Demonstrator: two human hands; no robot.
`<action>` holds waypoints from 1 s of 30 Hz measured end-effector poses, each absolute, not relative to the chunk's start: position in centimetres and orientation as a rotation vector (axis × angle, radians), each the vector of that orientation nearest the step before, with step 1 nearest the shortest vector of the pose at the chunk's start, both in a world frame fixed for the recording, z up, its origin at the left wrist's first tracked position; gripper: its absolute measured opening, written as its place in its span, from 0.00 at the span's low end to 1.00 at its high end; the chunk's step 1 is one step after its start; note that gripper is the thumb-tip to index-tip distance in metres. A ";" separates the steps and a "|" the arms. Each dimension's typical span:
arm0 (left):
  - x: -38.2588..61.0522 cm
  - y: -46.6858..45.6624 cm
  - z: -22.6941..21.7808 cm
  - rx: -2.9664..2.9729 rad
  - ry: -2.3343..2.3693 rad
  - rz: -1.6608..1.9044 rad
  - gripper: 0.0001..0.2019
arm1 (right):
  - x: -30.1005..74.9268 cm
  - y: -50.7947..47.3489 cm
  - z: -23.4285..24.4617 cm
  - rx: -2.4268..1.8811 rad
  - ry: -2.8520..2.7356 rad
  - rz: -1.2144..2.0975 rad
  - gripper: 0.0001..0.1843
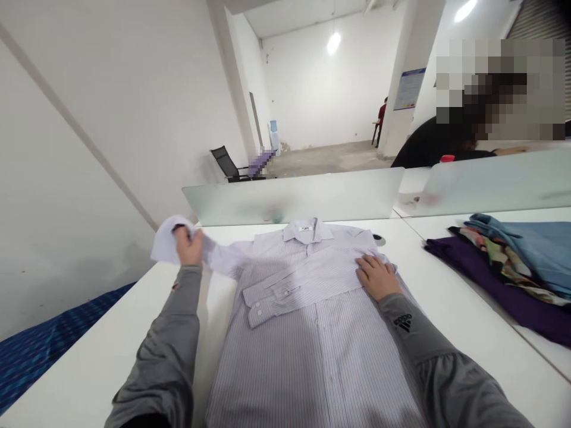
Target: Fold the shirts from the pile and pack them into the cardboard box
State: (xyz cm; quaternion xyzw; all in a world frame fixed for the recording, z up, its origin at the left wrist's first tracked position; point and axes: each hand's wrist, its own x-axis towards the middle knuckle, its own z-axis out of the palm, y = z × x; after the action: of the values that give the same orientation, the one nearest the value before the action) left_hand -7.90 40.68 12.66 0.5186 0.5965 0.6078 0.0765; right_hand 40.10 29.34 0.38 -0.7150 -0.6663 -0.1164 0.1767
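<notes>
On the white table (446, 309), a striped dress shirt (307, 356) lies face-up, collar away from me, one sleeve (285, 291) folded across its chest. My right hand (378, 276) rests flat on it, fingers spread. My left hand (187, 246) grips the other sleeve's cuff (166, 242), raised beside the shirt.

the shirt (307, 333) is thin striped cloth. the table (446, 309) is smooth and white. the screen (294, 199) is frosted glass.

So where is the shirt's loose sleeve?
In the head view, on the left: the left hand holds the sleeve up beside the striped shirt.
</notes>
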 end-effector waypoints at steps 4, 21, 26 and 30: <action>1.1 36.8 11.1 2.771 1.278 1.019 0.03 | 40.5 29.6 1.0 -1.814 -1.762 -0.119 0.22; 0.5 32.9 3.8 2.961 1.381 0.327 0.13 | 41.5 29.8 1.3 -1.735 -1.306 0.269 0.33; -1.7 34.5 3.9 2.985 1.679 0.272 0.12 | 40.6 30.0 2.8 -1.513 -1.212 0.205 0.27; -2.0 34.1 3.8 2.962 1.804 0.309 0.12 | 40.5 30.2 3.0 -1.618 -1.222 0.197 0.32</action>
State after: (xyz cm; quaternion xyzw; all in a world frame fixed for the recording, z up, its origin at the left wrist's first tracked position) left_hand -2.03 34.08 3.81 0.8385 0.5106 0.0875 -0.1692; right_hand 40.54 30.17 3.05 -0.6763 -0.5108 0.0823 0.5243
